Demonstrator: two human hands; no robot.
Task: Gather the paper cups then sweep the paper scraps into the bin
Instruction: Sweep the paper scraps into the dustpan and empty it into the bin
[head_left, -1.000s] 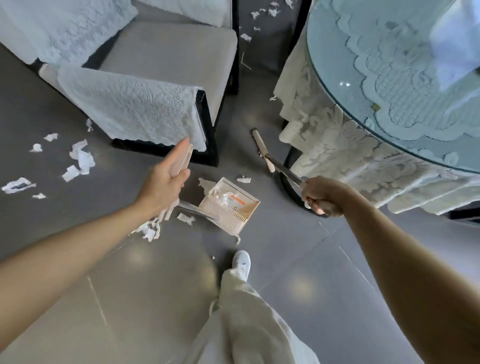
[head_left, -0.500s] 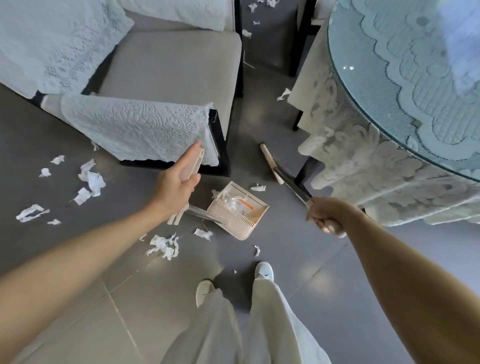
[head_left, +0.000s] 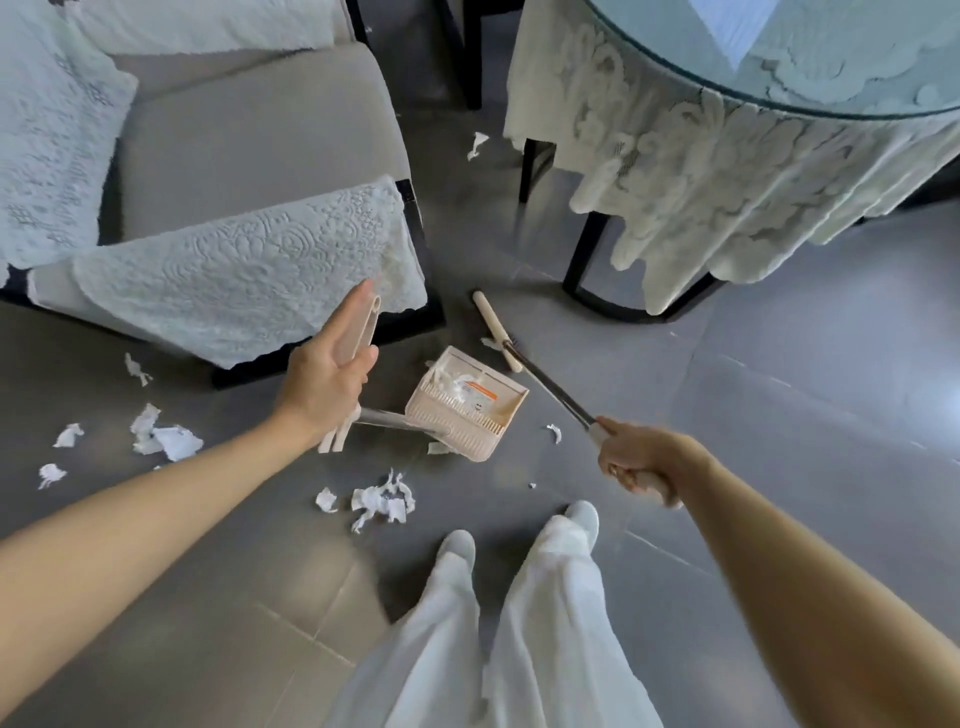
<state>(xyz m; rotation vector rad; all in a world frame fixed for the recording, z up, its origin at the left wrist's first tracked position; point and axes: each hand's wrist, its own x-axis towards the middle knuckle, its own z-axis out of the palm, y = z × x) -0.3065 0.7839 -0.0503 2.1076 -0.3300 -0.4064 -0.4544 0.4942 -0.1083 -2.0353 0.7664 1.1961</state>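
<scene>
- Sweeping judged partly done: a few paper scraps already in the dustpan, set down on the floor between chair and table.
- No paper cups anywhere in view, so no telling whether gathered; no bin in view either.
- Left to clear, as far as visible: a crumpled clump just ahead of the shoes, a scatter further left near the chair, one piece under the table's edge, small bits beside the pan.
- Emptying into the bin likewise not yet done.
- Left hand holding the dustpan's upright handle, fingers long and fairly straight along it, thumb closed over the front.
- Right hand clenched round the pale grip of the broom, its head down on the floor just beside the pan's far rim.
- Dustpan: beige plastic, boxy, with a toothed comb along the near edge.
- Broom: thin dark shaft, narrow cream head.
- Scraps: torn white paper, wrinkled and light.
- Floor: smooth grey tile, slightly glossy.
- Chair: grey cushion, dark frame, embossed white lace cover draped over the front.
- Table: round glass top over a scalloped lace tablecloth.
</scene>
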